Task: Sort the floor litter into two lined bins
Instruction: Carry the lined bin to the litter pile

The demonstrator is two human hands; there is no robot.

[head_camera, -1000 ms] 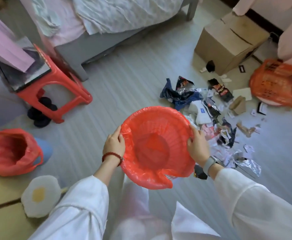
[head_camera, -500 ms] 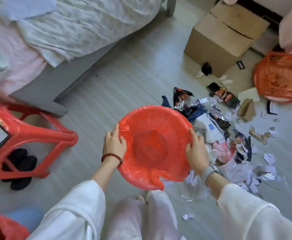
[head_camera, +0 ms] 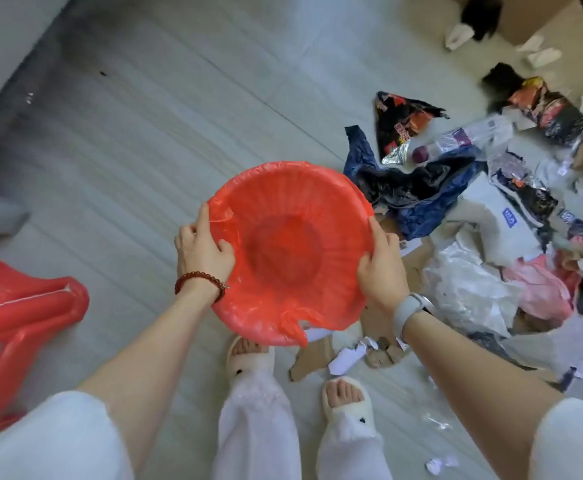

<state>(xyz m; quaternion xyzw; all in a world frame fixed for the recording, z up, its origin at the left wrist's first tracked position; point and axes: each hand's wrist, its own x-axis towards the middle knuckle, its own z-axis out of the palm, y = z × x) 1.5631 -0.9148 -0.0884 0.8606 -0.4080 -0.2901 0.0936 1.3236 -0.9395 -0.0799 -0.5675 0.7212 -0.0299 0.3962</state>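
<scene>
Above the pale plank floor (head_camera: 179,109), near the middle of the view, a round bin (head_camera: 292,251) is held up, lined with a thin, glossy red plastic bag that wrinkles in fine radial folds and flaps loosely over the rim at the near edge. Its mouth faces straight up toward the camera, so its axis runs roughly vertical and the darker circular bottom shows through the liner.

The left hand (head_camera: 203,249) grips the bin's left rim, thumb hooked over onto the liner and fingers curled round the outside; a string of dark red beads circles that wrist. The right hand (head_camera: 382,268) grips the right rim in the same way, thumb lying along the edge, with a pale grey watch on the wrist. Both are clamped on the bin, one at each side.

Right of the bin, on the floor, spreads the litter (head_camera: 484,216): a crumpled dark blue bag, a shiny foil snack packet in black and red, a clear plastic bottle lying flat, torn white paper, bits of brown cardboard and a pink scrap. A smooth red plastic stool (head_camera: 23,313) stands at the near left. Two feet in cream slippers stand just below the bin.
</scene>
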